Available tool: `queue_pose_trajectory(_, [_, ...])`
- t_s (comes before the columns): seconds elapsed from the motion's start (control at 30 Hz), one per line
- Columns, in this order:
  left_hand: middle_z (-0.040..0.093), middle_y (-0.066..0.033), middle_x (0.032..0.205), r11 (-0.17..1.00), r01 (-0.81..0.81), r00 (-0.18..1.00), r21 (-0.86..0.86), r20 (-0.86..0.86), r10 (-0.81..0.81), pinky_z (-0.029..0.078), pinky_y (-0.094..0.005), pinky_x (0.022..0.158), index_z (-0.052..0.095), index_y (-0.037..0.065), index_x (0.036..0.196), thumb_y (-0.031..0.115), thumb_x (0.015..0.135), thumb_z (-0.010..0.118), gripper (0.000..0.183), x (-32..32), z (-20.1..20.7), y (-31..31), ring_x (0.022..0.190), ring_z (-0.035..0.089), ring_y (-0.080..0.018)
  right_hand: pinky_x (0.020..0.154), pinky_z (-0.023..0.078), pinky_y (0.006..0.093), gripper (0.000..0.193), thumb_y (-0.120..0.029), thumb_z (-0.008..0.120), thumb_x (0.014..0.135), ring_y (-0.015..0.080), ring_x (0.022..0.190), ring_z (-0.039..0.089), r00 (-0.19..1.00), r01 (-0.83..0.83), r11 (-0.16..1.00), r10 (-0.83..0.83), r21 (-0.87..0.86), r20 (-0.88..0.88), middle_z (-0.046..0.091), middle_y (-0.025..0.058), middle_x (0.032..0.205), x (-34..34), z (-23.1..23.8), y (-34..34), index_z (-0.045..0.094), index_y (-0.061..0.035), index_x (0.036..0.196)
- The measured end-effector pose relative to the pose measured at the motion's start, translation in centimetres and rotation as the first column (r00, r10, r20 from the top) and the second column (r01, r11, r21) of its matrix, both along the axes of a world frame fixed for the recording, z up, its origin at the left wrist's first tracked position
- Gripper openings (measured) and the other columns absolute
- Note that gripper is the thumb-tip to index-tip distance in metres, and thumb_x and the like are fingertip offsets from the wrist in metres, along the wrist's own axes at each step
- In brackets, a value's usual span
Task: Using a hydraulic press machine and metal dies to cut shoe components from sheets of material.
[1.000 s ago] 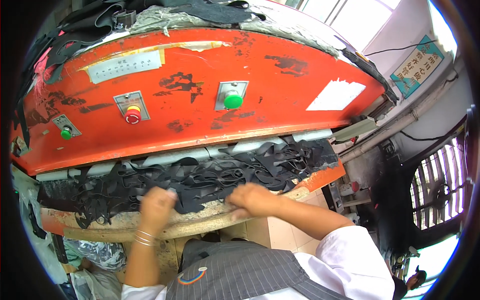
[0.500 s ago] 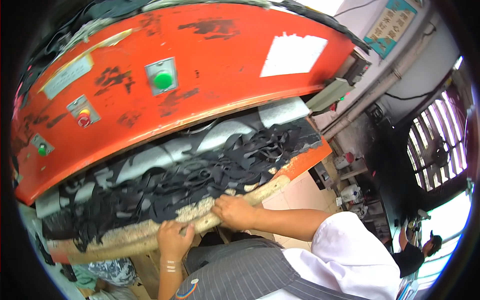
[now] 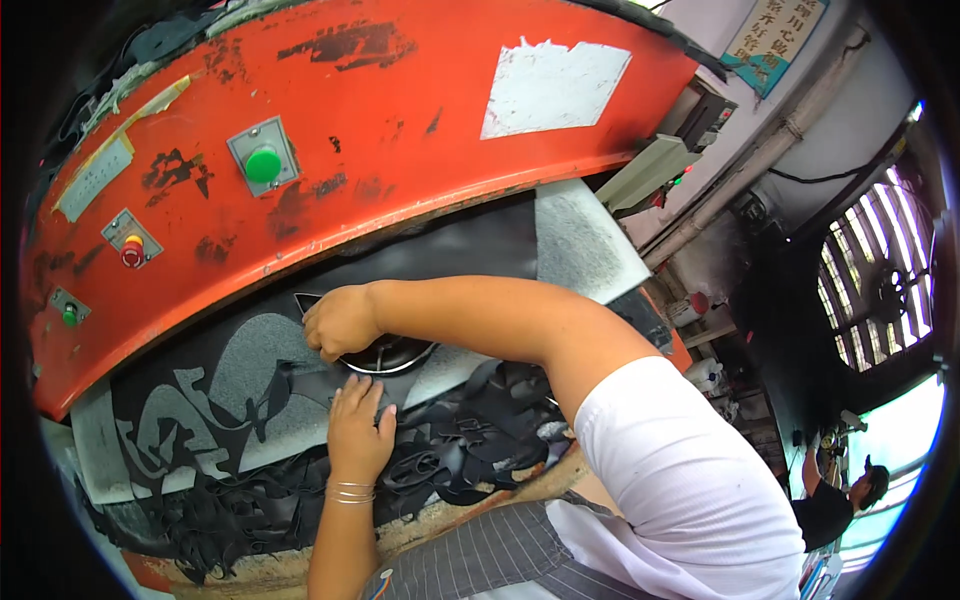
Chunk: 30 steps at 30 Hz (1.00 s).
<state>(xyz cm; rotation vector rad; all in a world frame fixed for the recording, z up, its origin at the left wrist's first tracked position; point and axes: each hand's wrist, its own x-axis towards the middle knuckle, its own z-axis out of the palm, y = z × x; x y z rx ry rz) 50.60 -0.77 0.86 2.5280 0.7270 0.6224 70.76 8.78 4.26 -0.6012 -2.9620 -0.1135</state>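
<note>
My right hand [image 3: 345,322] is closed over the metal rim of a curved cutting die [image 3: 390,360], which has a crossbar inside. The die rests on a black leather-like sheet [image 3: 450,245]. My left hand [image 3: 360,435] lies with fingers stretched out at the sheet's near edge, just below the die, holding nothing. Left of the hands, curved gaps in the sheet bare the pale grey cutting board [image 3: 590,240] underneath. What my right fingertips press on is partly hidden by the hand.
A red press [image 3: 420,120] with a green button [image 3: 262,164] and a red knob [image 3: 132,250] overhangs the board's far side. Tangled black offcuts [image 3: 470,425] cover the near ledge. At far right, a person in black [image 3: 828,515] is by a window.
Both hands have left the ledge's front rim and reached forward to the sheet. The board with the sheet now sticks out farther from under the press, toward me.
</note>
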Motion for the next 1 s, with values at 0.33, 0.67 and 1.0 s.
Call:
queue_pose_trajectory(0.33, [0.062,-0.0160,0.118,0.996,-0.059,0.998,0.072,0.020,0.058,0.040,-0.0474,0.103,0.067,0.003,0.110,0.016,0.081,0.067,0.032,0.2,-0.9,-0.1,0.118,0.055,-0.0366,0.071,0.051,0.0389,0.012,-0.020,0.061,0.077,0.0253,0.087,0.060,0.972,0.234,0.866,-0.193,0.441,-0.138,0.058,0.0046,0.085,11.0,13.7,-2.6,0.061,-0.0085,0.079])
queue_pose_trajectory(0.67, [0.064,-0.0098,0.093,0.982,-0.184,0.974,-0.047,0.124,0.189,0.045,-0.0383,0.081,0.068,0.004,0.105,0.014,0.078,0.072,0.030,3.3,0.5,6.4,0.089,0.057,-0.0289,0.076,0.050,0.0466,0.022,-0.023,0.062,0.083,0.0397,0.085,0.063,0.043,0.884,0.223,-0.915,-0.411,-0.402,0.066,0.0198,0.085,17.0,0.4,-17.2,0.067,-0.0016,0.082])
queue_pose_trajectory(1.0, [0.062,-0.0069,0.081,0.996,-0.084,0.995,-0.040,0.043,0.086,0.045,-0.0352,0.075,0.074,0.004,0.090,0.015,0.074,0.076,0.020,5.8,-0.8,10.5,0.082,0.056,-0.0252,0.083,0.049,0.0430,0.032,-0.028,0.066,0.084,0.0373,0.093,0.063,-0.129,0.773,0.141,-0.920,-0.619,-0.370,0.067,0.0205,0.096,15.0,-2.2,-18.9,0.068,-0.0001,0.099])
